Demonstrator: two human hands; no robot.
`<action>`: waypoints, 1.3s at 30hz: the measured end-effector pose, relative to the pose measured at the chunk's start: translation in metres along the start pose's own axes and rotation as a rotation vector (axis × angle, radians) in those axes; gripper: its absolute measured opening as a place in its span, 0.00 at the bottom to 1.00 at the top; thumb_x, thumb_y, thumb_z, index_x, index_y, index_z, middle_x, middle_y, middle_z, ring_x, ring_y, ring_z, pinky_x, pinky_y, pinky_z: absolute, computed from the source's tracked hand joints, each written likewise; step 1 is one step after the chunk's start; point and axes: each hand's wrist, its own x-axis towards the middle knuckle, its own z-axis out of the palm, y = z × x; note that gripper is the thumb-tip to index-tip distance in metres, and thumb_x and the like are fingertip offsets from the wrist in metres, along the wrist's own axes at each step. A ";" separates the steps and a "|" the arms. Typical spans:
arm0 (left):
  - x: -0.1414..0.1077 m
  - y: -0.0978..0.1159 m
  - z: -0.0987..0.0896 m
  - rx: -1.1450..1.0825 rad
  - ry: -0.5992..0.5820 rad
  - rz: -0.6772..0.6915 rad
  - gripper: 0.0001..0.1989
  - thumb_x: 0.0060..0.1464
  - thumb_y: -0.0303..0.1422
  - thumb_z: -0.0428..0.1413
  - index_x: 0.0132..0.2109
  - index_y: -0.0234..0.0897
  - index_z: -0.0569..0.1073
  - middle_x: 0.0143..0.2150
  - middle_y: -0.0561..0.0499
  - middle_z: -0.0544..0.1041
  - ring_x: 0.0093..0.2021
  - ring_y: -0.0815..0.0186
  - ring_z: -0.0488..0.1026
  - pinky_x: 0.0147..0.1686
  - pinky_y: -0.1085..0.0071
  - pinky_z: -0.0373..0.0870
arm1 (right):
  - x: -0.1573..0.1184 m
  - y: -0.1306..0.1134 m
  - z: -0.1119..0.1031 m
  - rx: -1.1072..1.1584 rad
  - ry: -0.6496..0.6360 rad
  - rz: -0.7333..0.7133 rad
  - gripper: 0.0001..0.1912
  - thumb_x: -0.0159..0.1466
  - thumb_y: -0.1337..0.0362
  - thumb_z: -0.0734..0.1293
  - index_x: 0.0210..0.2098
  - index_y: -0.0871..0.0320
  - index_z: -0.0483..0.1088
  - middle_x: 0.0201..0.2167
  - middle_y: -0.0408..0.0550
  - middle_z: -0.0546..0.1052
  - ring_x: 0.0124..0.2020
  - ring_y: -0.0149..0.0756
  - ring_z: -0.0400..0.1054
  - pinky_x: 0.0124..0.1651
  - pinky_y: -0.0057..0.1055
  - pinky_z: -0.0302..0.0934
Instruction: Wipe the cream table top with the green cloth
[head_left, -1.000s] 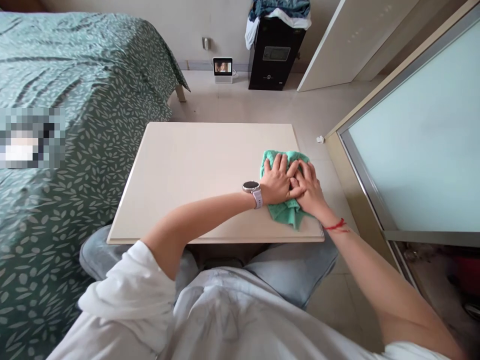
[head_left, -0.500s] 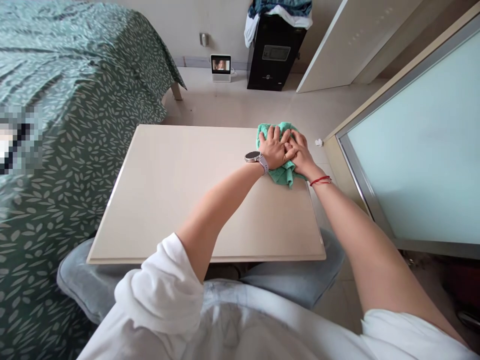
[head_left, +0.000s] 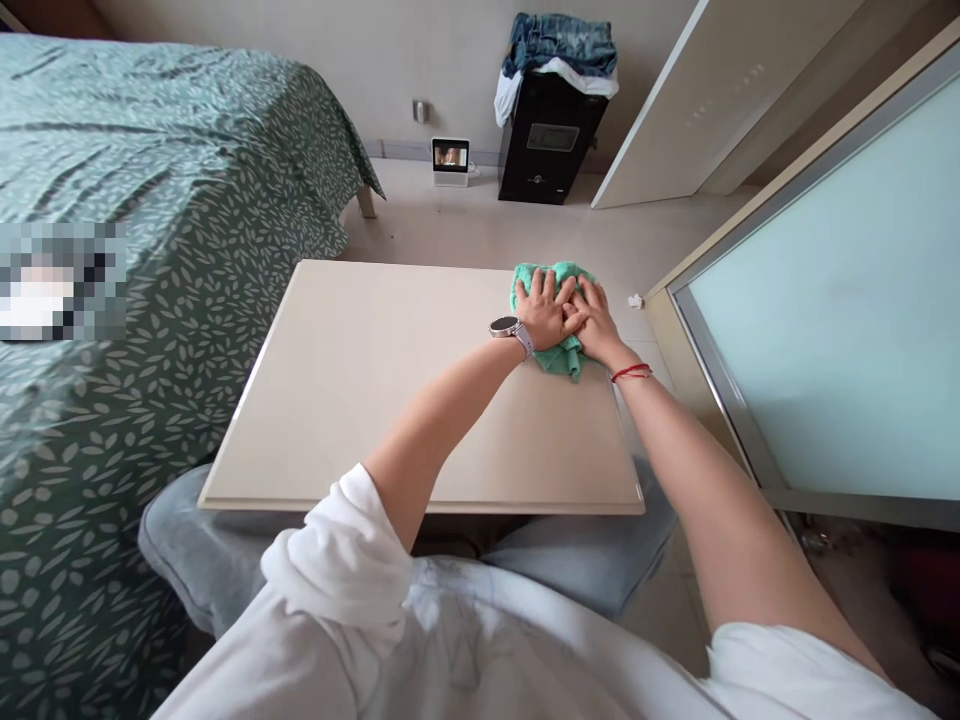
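A crumpled green cloth (head_left: 559,360) lies on the far right corner of a pale cream tabletop (head_left: 375,390). My left hand (head_left: 546,310) presses flat on the cloth with its fingers spread, a watch on its wrist. Right beside it, my right hand (head_left: 596,322) also rests on the cloth, fingers spread and its inner side touching the left thumb. A red string bracelet circles the right wrist. Part of the cloth is hidden beneath both palms.
A bed with a green leaf-patterned cover (head_left: 225,220) stands at the left. Beyond the table are a small white screen device (head_left: 451,180) and a black cabinet (head_left: 544,165) topped with folded clothes. A frosted glass panel (head_left: 840,330) rises at the right.
The view has shifted slightly, so the room's far side sits lower in the picture. Both hands stay on the cloth at the same corner, with little visible movement against the table.
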 end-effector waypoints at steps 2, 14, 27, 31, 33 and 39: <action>-0.015 0.003 0.001 0.010 -0.002 0.026 0.40 0.78 0.49 0.49 0.85 0.30 0.58 0.87 0.28 0.53 0.87 0.35 0.48 0.82 0.31 0.49 | -0.019 -0.006 0.002 0.014 0.026 0.003 0.38 0.81 0.49 0.50 0.82 0.60 0.62 0.85 0.63 0.58 0.87 0.55 0.45 0.86 0.67 0.44; -0.147 0.056 0.024 0.017 0.033 0.214 0.44 0.76 0.55 0.49 0.84 0.27 0.61 0.84 0.22 0.58 0.85 0.29 0.53 0.77 0.26 0.56 | -0.198 -0.050 -0.005 -0.035 0.115 0.051 0.35 0.81 0.48 0.52 0.82 0.51 0.65 0.83 0.57 0.62 0.86 0.59 0.49 0.80 0.67 0.61; -0.242 0.049 0.024 0.035 0.011 0.219 0.48 0.73 0.57 0.49 0.83 0.23 0.61 0.84 0.23 0.57 0.85 0.32 0.54 0.79 0.32 0.60 | -0.269 -0.141 -0.013 -0.229 0.022 0.014 0.36 0.82 0.55 0.48 0.84 0.54 0.60 0.84 0.62 0.62 0.84 0.72 0.53 0.76 0.79 0.57; -0.214 0.020 0.020 0.015 0.027 0.173 0.47 0.75 0.57 0.47 0.83 0.22 0.60 0.84 0.22 0.56 0.85 0.31 0.53 0.78 0.28 0.59 | -0.219 -0.137 -0.008 -0.196 -0.040 -0.067 0.36 0.82 0.55 0.49 0.86 0.55 0.57 0.85 0.60 0.59 0.86 0.68 0.48 0.78 0.75 0.56; -0.189 0.001 0.015 -0.002 0.025 0.143 0.47 0.75 0.57 0.46 0.83 0.22 0.58 0.85 0.21 0.55 0.86 0.30 0.52 0.78 0.27 0.56 | -0.182 -0.136 -0.006 -0.184 -0.081 -0.072 0.36 0.82 0.55 0.50 0.85 0.57 0.59 0.86 0.61 0.57 0.86 0.67 0.45 0.79 0.75 0.54; -0.102 -0.063 -0.004 -0.028 -0.006 0.056 0.47 0.77 0.56 0.45 0.85 0.22 0.54 0.86 0.22 0.51 0.87 0.32 0.47 0.81 0.30 0.48 | -0.063 -0.137 0.002 -0.128 -0.139 -0.033 0.36 0.83 0.56 0.49 0.85 0.60 0.57 0.87 0.62 0.53 0.87 0.67 0.41 0.81 0.77 0.46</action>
